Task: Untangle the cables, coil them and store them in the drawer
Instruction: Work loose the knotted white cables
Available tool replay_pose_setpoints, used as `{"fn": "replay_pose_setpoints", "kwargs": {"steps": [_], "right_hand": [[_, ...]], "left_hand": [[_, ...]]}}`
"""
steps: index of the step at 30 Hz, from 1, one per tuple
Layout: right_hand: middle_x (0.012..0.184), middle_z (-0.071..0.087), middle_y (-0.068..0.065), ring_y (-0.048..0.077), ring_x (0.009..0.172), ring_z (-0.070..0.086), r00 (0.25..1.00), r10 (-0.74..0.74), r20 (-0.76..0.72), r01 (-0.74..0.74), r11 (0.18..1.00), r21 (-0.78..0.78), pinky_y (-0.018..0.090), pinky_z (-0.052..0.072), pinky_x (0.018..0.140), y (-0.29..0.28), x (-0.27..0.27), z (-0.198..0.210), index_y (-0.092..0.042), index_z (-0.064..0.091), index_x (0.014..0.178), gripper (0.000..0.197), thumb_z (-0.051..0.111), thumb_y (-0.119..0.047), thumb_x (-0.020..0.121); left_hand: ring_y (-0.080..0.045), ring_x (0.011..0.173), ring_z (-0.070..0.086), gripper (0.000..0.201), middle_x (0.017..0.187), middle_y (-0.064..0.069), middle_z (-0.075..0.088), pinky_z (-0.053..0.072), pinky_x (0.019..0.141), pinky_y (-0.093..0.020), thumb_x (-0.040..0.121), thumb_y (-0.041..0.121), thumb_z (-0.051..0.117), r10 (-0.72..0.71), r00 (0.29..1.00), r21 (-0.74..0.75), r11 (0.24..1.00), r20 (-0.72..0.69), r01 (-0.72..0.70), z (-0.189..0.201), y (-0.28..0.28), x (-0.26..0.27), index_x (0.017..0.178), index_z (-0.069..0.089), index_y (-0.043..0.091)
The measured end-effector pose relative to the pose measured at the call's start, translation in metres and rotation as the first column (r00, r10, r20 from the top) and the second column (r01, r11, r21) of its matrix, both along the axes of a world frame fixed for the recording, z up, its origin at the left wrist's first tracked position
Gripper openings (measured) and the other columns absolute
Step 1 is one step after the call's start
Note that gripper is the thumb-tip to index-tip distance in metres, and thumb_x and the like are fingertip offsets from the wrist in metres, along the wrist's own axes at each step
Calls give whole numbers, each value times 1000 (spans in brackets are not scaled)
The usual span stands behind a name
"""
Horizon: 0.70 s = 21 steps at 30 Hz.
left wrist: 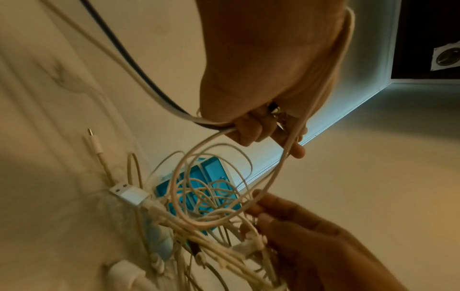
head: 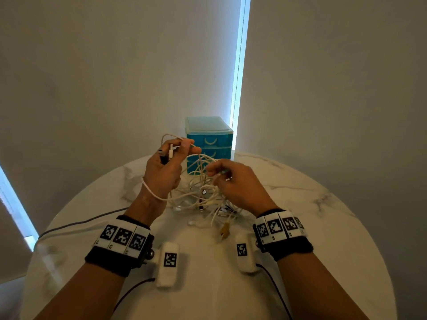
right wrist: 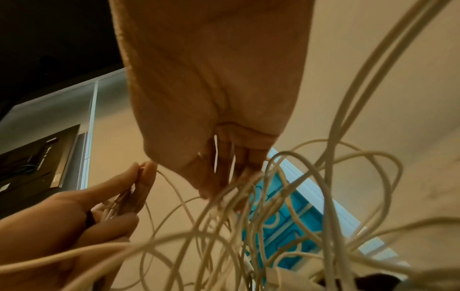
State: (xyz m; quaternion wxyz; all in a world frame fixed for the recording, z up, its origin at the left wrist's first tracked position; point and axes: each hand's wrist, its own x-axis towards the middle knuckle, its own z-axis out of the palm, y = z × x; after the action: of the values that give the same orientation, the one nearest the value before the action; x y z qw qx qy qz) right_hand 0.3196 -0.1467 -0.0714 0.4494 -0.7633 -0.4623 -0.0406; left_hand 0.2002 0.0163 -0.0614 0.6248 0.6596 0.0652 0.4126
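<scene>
Above the white marbled round tabletop [head: 300, 204], the left hand [head: 165, 168] pinches cable plugs pointing upward, while the right hand [head: 238, 181] grips strands of the tangled cream-white cables [head: 203, 197] before the closed blue plastic drawer unit [head: 209, 137], no readable writing.

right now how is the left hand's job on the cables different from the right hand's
The left hand is raised, pinching connector ends between its fingertips, with one white cable looped across its wrist. The right hand sits lower over the tangled pile of white cables on the round white marbled table, its curled fingers picking at strands. Both hold cable in front of the closed turquoise plastic drawer unit.
</scene>
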Motion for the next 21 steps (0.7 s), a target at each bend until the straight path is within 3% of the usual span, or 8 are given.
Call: {"fn": "replay_pose_setpoints", "kwargs": {"steps": [4,9,11,12,14,15,18,21], "right_hand": [[116,77,-19,-13,84,63,998,63,12,-60,982,-177,3,45,73,-2,2,-5,-28,81,112,16,78,-32,97],[75,72,-23,-7,71,67,999,-49,14,51,993,-110,10,46,68,1,1,-7,-27,85,98,10,79,-33,96],[69,74,-16,-3,67,71,993,-108,-46,106,993,-51,13,50,65,-3,4,-6,-25,84,94,15,80,-39,95],[70,77,-12,-1,66,73,988,-127,-91,126,992,-16,15,54,64,-4,6,-6,-24,84,92,19,82,-42,93],[74,80,-6,5,66,77,973,-162,-167,170,985,34,26,63,67,-5,8,-6,-24,83,90,15,85,-39,90],[74,80,-4,9,65,78,964,-174,-201,188,981,55,30,63,64,-6,8,-5,-23,83,89,10,85,-33,92],[74,80,2,17,60,77,937,-165,-307,212,969,129,28,61,54,-8,4,-3,-14,80,90,6,82,-19,95],[75,80,4,19,60,77,931,-150,-332,221,956,191,34,64,55,-8,4,0,-13,78,94,10,80,-23,96]], "left_hand": [[-7,37,31,29,112,-6,80,29,39,-18,107,36,58,-98,995,74,992,-31,100,2,-4,2,122,68,13],[0,35,41,28,109,-11,80,34,38,-11,109,21,57,-199,971,153,964,-130,218,3,-9,1,133,67,12],[7,47,59,26,94,1,81,44,50,-5,107,15,60,-197,954,218,944,-224,246,-2,-6,2,131,68,10],[10,62,67,25,88,10,81,52,62,-7,106,17,63,-189,940,268,926,-283,266,-7,-3,3,129,70,12],[5,96,75,28,100,14,82,56,89,-18,101,26,70,-176,903,323,893,-392,314,-16,6,7,128,72,18],[1,106,74,32,108,13,81,54,96,-22,99,31,72,-169,891,332,886,-421,324,-20,11,8,129,72,20],[-7,119,71,43,121,8,79,54,109,-34,94,47,76,-183,882,356,865,-434,354,-26,18,10,129,75,22],[-14,123,70,40,127,5,77,51,113,-46,96,38,75,-209,875,380,839,-437,390,-35,25,12,133,73,21]]}}
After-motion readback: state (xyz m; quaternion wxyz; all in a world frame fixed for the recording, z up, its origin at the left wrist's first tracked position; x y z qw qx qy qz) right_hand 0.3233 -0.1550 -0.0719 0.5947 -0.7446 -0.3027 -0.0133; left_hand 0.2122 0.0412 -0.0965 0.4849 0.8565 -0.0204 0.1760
